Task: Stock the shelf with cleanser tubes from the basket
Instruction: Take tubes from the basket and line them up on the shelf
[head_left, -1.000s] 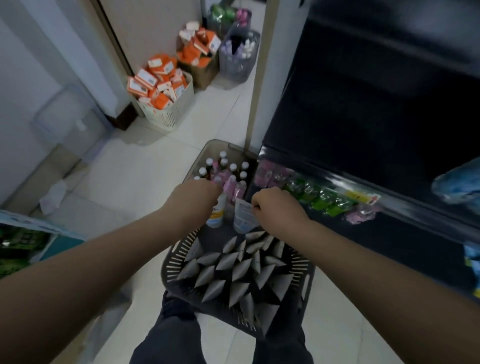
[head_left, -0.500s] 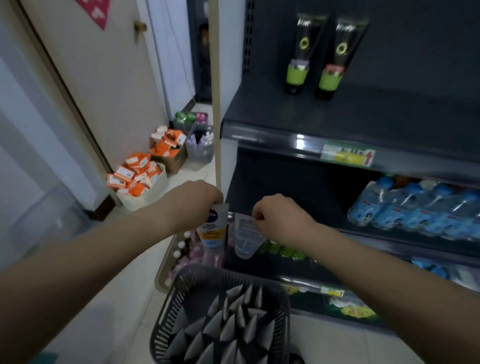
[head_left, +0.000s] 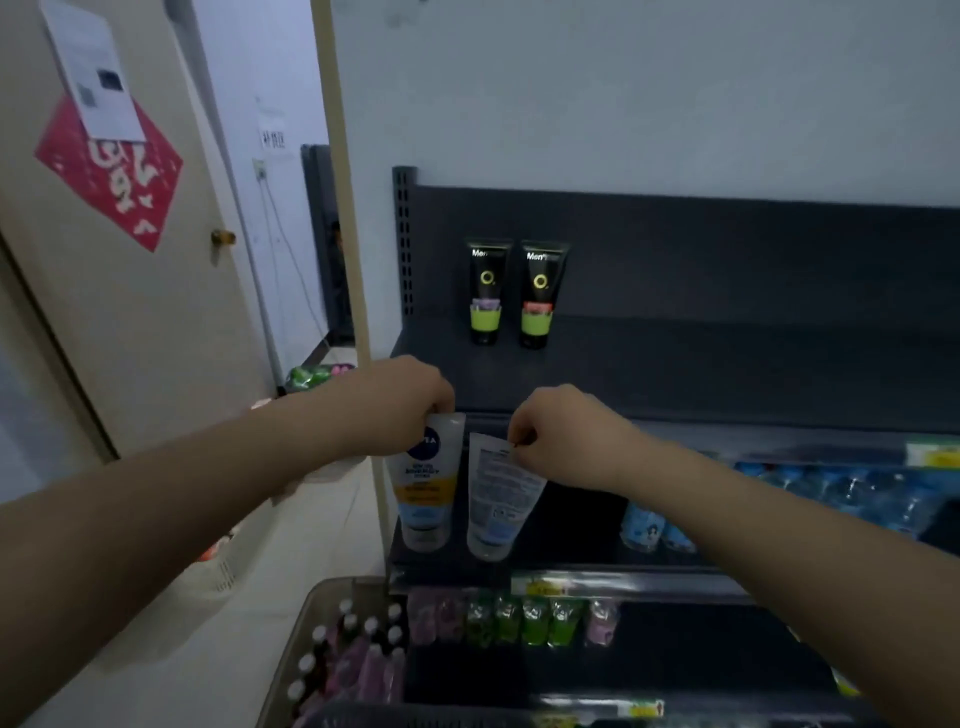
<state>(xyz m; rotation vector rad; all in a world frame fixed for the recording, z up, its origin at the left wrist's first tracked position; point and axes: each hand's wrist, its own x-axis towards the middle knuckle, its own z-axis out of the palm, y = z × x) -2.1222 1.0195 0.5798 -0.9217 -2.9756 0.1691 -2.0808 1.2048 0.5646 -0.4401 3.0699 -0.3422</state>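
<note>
My left hand (head_left: 400, 405) grips a Nivea cleanser tube (head_left: 427, 486) by its crimped top; my right hand (head_left: 563, 434) pinches a second tube (head_left: 497, 501) likewise. Both hang cap-down at the shelf (head_left: 675, 384) front edge.

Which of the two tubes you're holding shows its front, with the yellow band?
The tube in the left hand: blue logo and yellow band. The right hand's tube shows only small print.

2 bare forearms, no sleeves, left hand (head_left: 400, 402) and right hand (head_left: 563, 431).
</note>
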